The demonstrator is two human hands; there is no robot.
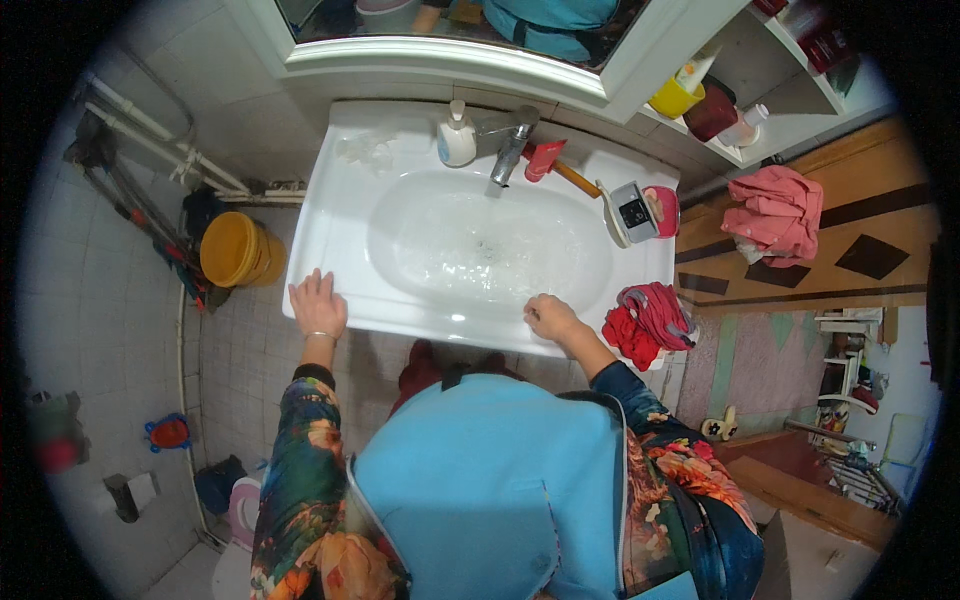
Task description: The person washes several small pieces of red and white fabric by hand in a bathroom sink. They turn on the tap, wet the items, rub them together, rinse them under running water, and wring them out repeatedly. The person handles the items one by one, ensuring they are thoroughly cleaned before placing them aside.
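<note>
My left hand [318, 306] lies flat with spread fingers on the front left corner of a white ceramic washbasin [337, 247]. A bracelet circles that wrist. At the front rim of the bowl is my right hand [551, 318], its fingers curled; whether anything small is in them is hidden. Light ripples in the bowl, where clear water [480, 251] seems to lie. Above it the chrome faucet [514, 146] points toward me. Right of my right hand, bunched red and grey cloths [651, 322] sit on the basin's front right corner.
Along the basin's back stand a white pump bottle [457, 136] and a red tube [544, 160]. A soap dish [631, 214] is at the right. A yellow bucket [238, 250] stands left, and a mirror cabinet [450, 56] overhangs the back. Pink clothing [776, 214] hangs at right.
</note>
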